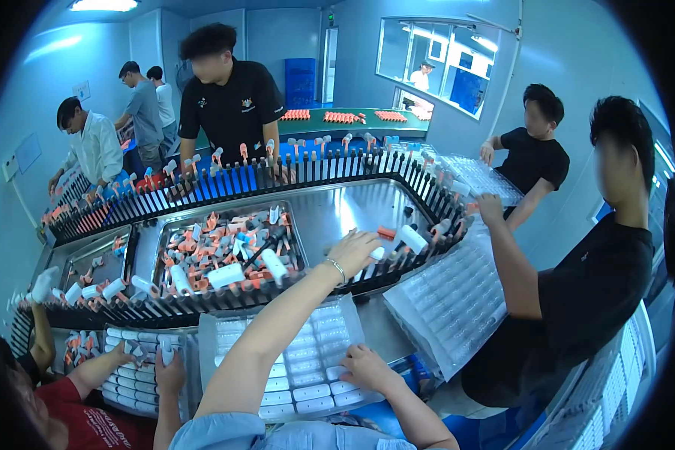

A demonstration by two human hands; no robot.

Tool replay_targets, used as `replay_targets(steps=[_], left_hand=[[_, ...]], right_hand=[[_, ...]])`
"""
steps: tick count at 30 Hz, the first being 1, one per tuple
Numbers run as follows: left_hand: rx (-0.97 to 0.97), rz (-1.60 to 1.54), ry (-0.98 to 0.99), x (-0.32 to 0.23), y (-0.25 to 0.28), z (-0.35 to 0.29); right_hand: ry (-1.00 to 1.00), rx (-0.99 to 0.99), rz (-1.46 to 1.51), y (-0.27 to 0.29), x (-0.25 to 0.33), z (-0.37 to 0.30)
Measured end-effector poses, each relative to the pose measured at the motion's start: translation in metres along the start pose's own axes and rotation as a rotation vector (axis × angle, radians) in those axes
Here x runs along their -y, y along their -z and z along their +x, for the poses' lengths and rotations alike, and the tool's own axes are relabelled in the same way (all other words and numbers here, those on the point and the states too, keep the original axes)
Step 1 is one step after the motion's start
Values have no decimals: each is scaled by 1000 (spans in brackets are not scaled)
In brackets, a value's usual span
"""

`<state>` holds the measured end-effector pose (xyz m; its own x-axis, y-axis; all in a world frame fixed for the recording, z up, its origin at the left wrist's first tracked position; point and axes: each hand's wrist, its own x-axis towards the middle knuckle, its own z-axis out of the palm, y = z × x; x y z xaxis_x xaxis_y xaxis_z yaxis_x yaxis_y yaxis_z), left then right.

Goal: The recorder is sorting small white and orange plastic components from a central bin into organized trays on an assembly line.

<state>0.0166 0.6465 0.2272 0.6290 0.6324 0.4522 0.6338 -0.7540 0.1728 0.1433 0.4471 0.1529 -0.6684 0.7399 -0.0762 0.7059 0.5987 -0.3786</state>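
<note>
My left hand (pixel 352 253) reaches over the metal work surface, a bracelet on its wrist. Its curled fingers close on a small white plastic piece (pixel 378 254); the thumb is hidden. Beside it are an orange part (pixel 386 232) and a larger white shell (pixel 412 238) on the rail of black pegs. Lower down, my right hand (pixel 364 367) is bent over the right side of a clear compartment tray (pixel 236 330), its fingers closed on a white plastic shell (pixel 336 373) there. White shells (pixel 313 392) fill the tray's near rows; compartments farther up look unfilled.
A sunken metal bin (pixel 225 251) holds many orange, grey and white parts. Black pegs (pixel 240 180) ring the table. At left a person in red (pixel 90 416) handles parts over another filled tray (pixel 131 386). On the right, a person in black stands beside stacked clear trays (pixel 450 307).
</note>
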Motion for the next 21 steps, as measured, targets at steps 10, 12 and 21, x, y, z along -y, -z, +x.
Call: replay_targets(steps=[10,12,21], left_hand=[[431,-37,421,29,23,3],[506,99,461,37,21,1],[144,128,738,40,36,-71]], right_hand=[[26,18,20,13,-5,-4],[72,-25,58,25,-5,-6],[-78,-616,194,122,-82,24]])
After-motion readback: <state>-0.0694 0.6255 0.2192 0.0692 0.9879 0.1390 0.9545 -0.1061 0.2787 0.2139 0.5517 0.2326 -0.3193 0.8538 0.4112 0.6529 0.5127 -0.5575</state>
